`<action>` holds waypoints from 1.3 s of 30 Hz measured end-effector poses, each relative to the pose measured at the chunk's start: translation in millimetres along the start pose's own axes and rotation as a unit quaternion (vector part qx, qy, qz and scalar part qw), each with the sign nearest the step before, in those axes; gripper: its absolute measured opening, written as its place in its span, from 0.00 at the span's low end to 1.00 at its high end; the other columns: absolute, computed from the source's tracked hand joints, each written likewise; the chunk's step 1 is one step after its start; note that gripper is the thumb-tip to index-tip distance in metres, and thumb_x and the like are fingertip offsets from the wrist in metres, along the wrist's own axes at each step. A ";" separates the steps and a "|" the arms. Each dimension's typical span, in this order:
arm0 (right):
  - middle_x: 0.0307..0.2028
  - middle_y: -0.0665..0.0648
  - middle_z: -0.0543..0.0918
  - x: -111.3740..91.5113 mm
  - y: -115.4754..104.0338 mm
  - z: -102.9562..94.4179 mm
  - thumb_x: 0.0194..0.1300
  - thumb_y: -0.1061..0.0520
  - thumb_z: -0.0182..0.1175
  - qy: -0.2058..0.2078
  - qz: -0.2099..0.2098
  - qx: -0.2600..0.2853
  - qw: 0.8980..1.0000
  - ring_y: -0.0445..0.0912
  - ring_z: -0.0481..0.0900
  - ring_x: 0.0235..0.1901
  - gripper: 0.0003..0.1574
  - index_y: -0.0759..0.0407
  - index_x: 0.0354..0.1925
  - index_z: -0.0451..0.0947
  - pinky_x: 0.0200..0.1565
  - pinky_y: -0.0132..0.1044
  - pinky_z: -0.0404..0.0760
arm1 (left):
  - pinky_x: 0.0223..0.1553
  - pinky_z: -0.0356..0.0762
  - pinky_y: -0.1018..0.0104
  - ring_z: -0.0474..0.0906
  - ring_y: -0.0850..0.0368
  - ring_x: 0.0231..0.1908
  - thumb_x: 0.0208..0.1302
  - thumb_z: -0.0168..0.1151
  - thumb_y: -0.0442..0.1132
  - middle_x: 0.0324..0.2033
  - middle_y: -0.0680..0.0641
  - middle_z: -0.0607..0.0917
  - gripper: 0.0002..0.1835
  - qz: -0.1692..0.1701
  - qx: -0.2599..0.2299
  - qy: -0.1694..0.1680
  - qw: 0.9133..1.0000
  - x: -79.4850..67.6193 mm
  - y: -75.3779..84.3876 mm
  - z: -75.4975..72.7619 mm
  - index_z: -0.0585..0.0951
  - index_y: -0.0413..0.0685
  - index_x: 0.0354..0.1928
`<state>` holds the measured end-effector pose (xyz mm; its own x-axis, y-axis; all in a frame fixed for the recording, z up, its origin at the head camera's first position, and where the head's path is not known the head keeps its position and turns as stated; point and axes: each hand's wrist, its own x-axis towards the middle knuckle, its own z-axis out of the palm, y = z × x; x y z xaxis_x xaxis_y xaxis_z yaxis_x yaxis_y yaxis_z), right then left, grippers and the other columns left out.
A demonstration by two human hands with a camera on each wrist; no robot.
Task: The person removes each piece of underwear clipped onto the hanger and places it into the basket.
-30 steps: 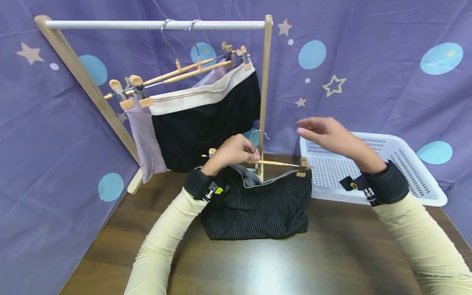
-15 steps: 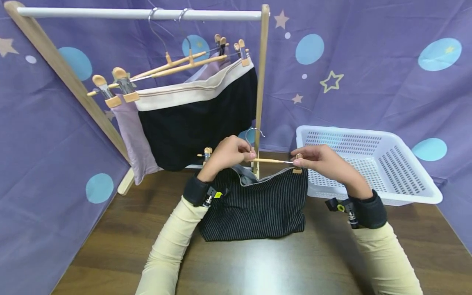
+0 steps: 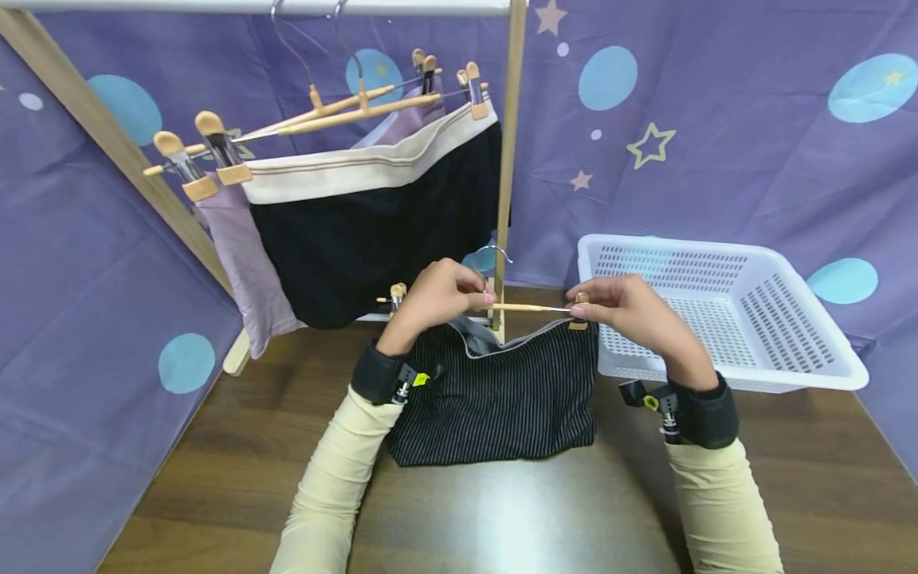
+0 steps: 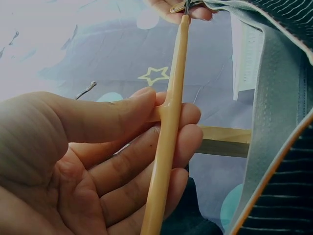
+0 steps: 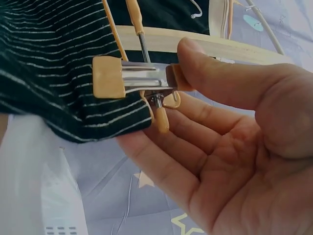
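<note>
My left hand (image 3: 446, 296) holds a clip hanger (image 3: 527, 308) at its middle, thumb and fingers round the base of the hook. In the left wrist view the tan bar (image 4: 168, 132) runs across its fingers. From the hanger hangs a black garment (image 3: 495, 406) with thin white stripes and a grey lining, its lower part on the table. My right hand (image 3: 624, 309) pinches the clip (image 5: 142, 78) at the hanger's right end, thumb on the handle and fingers behind. The clip's tan pad lies on the striped cloth at the waistband. A second clip (image 3: 398, 295) shows beyond my left hand.
At the back left stands a rack with a white rail (image 3: 402, 8) and wooden posts. Black shorts (image 3: 380, 231) with a cream waistband and a lilac garment (image 3: 244, 263) hang there on clip hangers. A white basket (image 3: 724, 381) stands at the right on the wooden table (image 3: 796, 478).
My right hand has come down and left from above the basket to the hanger's right clip and now pinches it. My left hand keeps its hold. The head view has tilted down slightly.
</note>
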<state>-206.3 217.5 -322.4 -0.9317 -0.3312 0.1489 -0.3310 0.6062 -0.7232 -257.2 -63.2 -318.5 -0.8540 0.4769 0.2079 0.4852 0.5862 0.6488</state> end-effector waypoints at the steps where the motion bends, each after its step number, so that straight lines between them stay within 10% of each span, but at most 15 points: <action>1: 0.36 0.67 0.89 -0.1 -0.9 -0.3 0.65 0.57 0.63 0.000 0.002 0.002 1.000 0.48 0.86 0.34 0.17 0.67 0.48 0.82 0.37 0.25 0.81 | 0.25 0.70 0.72 0.77 0.61 0.26 0.56 0.71 0.39 0.28 0.45 0.90 0.07 0.001 0.000 0.000 1.000 -0.2 0.2 -0.4 0.90 0.43 0.28; 19: 0.35 0.67 0.88 -0.2 -14.6 5.1 0.64 0.59 0.64 0.038 0.031 -0.018 0.999 0.49 0.84 0.34 0.13 0.68 0.43 0.84 0.37 0.37 0.81 | 0.27 0.72 0.73 0.80 0.61 0.29 0.57 0.70 0.38 0.32 0.44 0.92 0.07 -0.011 -0.007 -0.013 1.000 -0.8 3.3 -4.6 0.91 0.41 0.29; 39: 0.34 0.68 0.88 1.9 -15.1 15.5 0.63 0.65 0.63 0.043 0.009 -0.053 0.998 0.50 0.81 0.30 0.10 0.69 0.42 0.84 0.33 0.40 0.78 | 0.31 0.70 0.76 0.77 0.56 0.33 0.68 0.55 0.29 0.34 0.36 0.88 0.14 -0.046 -0.044 -0.147 0.987 -0.8 -0.7 2.7 0.85 0.29 0.29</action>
<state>-200.8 196.5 -321.6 -0.9453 -0.2591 0.1983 -0.3247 0.6861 -0.6510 -256.4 -62.2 -321.1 -0.7964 0.6010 -0.0671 0.3796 0.5832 0.7182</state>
